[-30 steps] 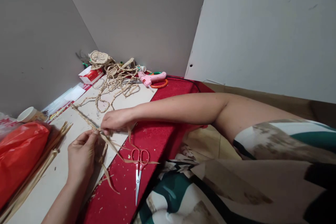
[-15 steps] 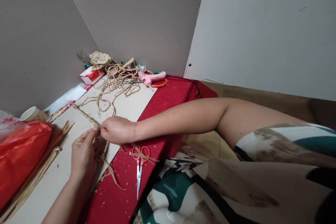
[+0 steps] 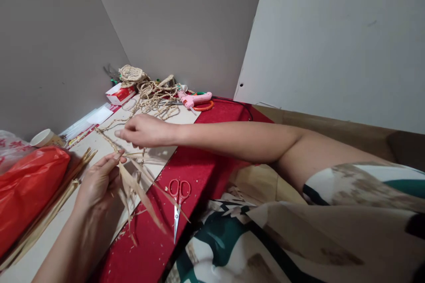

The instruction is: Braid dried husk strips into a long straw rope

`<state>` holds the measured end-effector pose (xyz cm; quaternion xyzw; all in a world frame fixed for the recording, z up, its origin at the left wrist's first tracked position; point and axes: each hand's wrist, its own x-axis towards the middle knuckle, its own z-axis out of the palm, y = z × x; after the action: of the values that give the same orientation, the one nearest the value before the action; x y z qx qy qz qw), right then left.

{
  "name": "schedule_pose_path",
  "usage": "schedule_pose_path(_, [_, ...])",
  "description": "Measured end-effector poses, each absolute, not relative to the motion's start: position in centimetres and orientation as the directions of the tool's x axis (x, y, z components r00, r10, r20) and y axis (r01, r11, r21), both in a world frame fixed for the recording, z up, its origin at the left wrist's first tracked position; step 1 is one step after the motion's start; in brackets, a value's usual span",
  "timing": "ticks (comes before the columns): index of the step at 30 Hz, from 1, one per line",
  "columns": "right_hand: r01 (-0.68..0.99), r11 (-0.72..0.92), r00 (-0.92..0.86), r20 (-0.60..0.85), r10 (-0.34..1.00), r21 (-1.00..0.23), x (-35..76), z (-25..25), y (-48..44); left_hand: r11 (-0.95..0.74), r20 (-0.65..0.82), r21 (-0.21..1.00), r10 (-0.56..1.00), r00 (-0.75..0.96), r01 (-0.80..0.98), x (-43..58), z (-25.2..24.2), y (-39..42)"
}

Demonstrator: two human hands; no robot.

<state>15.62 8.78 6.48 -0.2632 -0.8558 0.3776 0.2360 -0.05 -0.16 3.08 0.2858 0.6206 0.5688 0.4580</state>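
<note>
plaiting straw, mid-cross
my left hand [image 3: 99, 177] pinches the braid [image 3: 106, 138] end, loose straw strips [image 3: 139, 190] fanning down over the board [image 3: 159, 150]; my right hand [image 3: 142, 130] hovers half curled, grip unclear. next, i judge: catch one strip, cross it tight.

A table under a red cloth [image 3: 212, 141] fills the corner between two walls. A pale board [image 3: 181, 117] lies over the left part of the table and leaves a red strip along its right edge. On that strip, near the front edge, lie red-handled scissors [image 3: 177, 203] with their blades pointing forward, among straw scraps. In the far corner a braided straw cord [image 3: 151, 97] lies heaped, one length trailing forward over the board. Just beside the heap are a pink glue gun [image 3: 194, 98] and a red-and-white box [image 3: 120, 93]. Along the left edge lie a paper cup [image 3: 42, 137], a red plastic bag [image 3: 29, 185] and a bundle of straw strips [image 3: 49, 212].
</note>
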Motion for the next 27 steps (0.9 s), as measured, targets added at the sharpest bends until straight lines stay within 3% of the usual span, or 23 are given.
schedule_pose_path(3, [0.211, 0.360, -0.779, 0.066, 0.624, -0.909, 14.7, 5.2, 9.6, 0.193, -0.253, 0.964, 0.875, -0.413, -0.183, -0.3, 3.0, 0.0])
schedule_pose_path(5, [0.178, 0.081, -0.871, -0.119, 0.476, -0.981, 13.8, 4.1, 9.6, 0.200, -0.261, 0.962, 0.875, -0.409, -0.185, -0.2, 2.9, 0.0])
schedule_pose_path(8, [0.204, -0.232, -0.921, -0.266, 0.284, -0.951, 13.0, 3.2, 9.5, 0.206, -0.256, 0.965, 0.871, -0.419, -0.161, 0.3, 2.9, -0.2])
schedule_pose_path(14, [0.332, -0.114, -0.911, -0.349, 0.219, -0.937, 13.1, 2.8, 10.6, 0.233, -0.235, 0.971, 0.883, -0.407, -0.056, 0.6, 2.8, -0.5])
schedule_pose_path(21, [0.295, -0.454, -0.946, -0.324, -0.015, -0.841, 13.1, 1.5, 11.2, 0.160, -0.089, 0.980, 0.887, -0.454, 0.119, -0.2, 2.4, -0.4])
schedule_pose_path(24, [0.269, -0.526, -0.946, -0.324, 0.014, -0.807, 13.1, 1.3, 10.8, 0.159, -0.047, 0.964, 0.892, -0.449, 0.214, -0.4, 2.4, -0.6])
schedule_pose_path(27, [0.227, -0.537, -0.927, -0.350, 0.137, -0.813, 13.5, 1.6, 10.1, 0.194, -0.074, 0.941, 0.918, -0.390, 0.279, -0.5, 2.6, -0.8])
